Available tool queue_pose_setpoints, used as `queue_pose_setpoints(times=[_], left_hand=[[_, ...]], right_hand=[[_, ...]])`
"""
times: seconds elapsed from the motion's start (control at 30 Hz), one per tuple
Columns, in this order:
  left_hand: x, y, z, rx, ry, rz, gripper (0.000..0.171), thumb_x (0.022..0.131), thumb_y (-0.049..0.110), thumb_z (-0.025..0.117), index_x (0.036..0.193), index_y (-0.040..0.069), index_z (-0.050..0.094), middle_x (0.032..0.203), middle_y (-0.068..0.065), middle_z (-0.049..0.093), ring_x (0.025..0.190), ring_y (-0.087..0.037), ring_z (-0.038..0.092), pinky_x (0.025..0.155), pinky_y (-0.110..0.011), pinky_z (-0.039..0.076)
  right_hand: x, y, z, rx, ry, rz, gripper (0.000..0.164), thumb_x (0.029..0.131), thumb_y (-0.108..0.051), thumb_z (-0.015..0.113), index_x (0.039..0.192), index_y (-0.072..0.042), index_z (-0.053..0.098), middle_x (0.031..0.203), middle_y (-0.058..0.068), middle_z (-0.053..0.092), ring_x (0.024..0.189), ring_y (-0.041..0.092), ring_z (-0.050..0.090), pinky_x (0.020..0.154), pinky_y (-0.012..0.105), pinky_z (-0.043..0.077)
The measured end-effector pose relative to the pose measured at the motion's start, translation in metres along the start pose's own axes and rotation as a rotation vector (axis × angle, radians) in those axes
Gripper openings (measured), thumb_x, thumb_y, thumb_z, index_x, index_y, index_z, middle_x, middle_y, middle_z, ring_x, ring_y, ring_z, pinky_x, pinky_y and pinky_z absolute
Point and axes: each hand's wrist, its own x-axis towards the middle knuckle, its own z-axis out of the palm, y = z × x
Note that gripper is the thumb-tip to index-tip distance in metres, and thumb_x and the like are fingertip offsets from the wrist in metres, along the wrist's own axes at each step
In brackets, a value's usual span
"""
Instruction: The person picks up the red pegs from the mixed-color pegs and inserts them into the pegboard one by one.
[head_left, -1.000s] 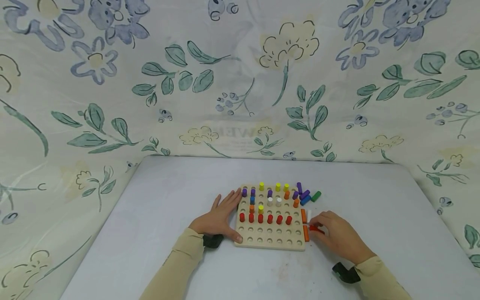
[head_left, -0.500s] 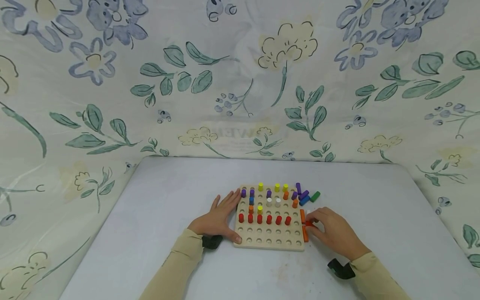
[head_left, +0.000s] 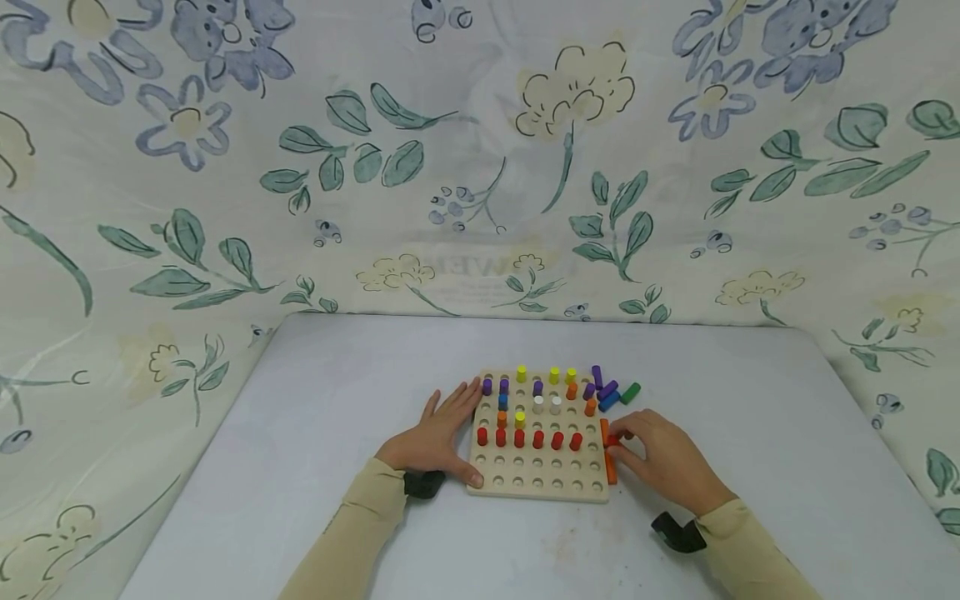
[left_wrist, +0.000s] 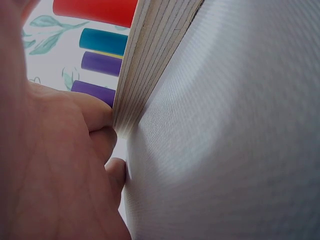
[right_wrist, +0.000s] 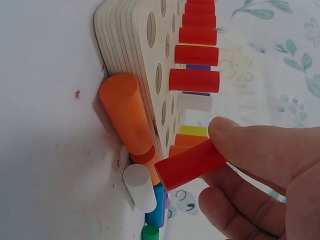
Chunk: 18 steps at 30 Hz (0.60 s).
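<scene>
A wooden pegboard point(head_left: 538, 479) with rows of round holes lies on the table. Along its left edge rests my left hand point(head_left: 438, 437), fingers spread, with the thumb at the near left corner. My right hand point(head_left: 667, 458) pinches a red peg point(right_wrist: 190, 164) between thumb and fingers, just off the board's right edge. Red pegs point(right_wrist: 194, 80) stand in one row of the board. Farther back are upright yellow, purple, blue, white and orange pegs. Against the board's right side lie two orange pegs point(right_wrist: 126, 114), with a white peg point(right_wrist: 139, 187) next to them.
Loose purple pegs point(head_left: 597, 377), a blue peg point(head_left: 610, 402) and a green peg point(head_left: 631, 393) lie off the far right corner. The white table point(head_left: 337, 367) meets a flower-printed cloth point(head_left: 480, 167) at the back.
My right hand has turned the red peg up off the table and moved slightly left, closer to the board's right edge. My left hand stays where it was.
</scene>
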Motion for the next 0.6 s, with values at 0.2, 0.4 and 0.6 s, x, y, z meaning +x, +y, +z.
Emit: queue_pose_setpoints(times=[0.2, 0.4, 0.6], left_hand=[[0.0002, 0.0003, -0.0001, 0.004, 0.0, -0.004, 0.135, 0.067, 0.053, 0.089, 0.161, 0.004, 0.005, 0.169, -0.008, -0.002, 0.155, -0.028, -0.007, 0.119, -0.058, -0.012], [-0.0001, 0.0002, 0.0003, 0.008, -0.001, -0.013, 0.135, 0.067, 0.054, 0.088, 0.161, 0.005, 0.005, 0.169, -0.008, -0.002, 0.155, -0.028, -0.007, 0.119, -0.057, -0.012], [-0.0004, 0.0002, 0.0, 0.009, 0.002, -0.011, 0.136, 0.067, 0.054, 0.089, 0.161, 0.005, 0.005, 0.169, -0.008, -0.001, 0.155, -0.028, -0.006, 0.119, -0.057, -0.012]], right_hand=[[0.0015, -0.0008, -0.0005, 0.015, 0.013, -0.017, 0.024, 0.086, -0.016, 0.081, 0.107, -0.01, 0.073, 0.1, -0.001, 0.067, 0.093, 0.017, 0.062, 0.083, 0.038, 0.057], [0.0024, -0.0013, -0.0002, 0.026, 0.04, -0.054, 0.024, 0.086, -0.015, 0.081, 0.108, -0.009, 0.073, 0.101, 0.0, 0.069, 0.092, 0.017, 0.063, 0.081, 0.038, 0.057], [0.004, -0.0021, 0.0003, 0.023, 0.041, -0.05, 0.026, 0.086, -0.015, 0.081, 0.11, -0.009, 0.073, 0.103, 0.001, 0.069, 0.091, 0.017, 0.063, 0.081, 0.038, 0.058]])
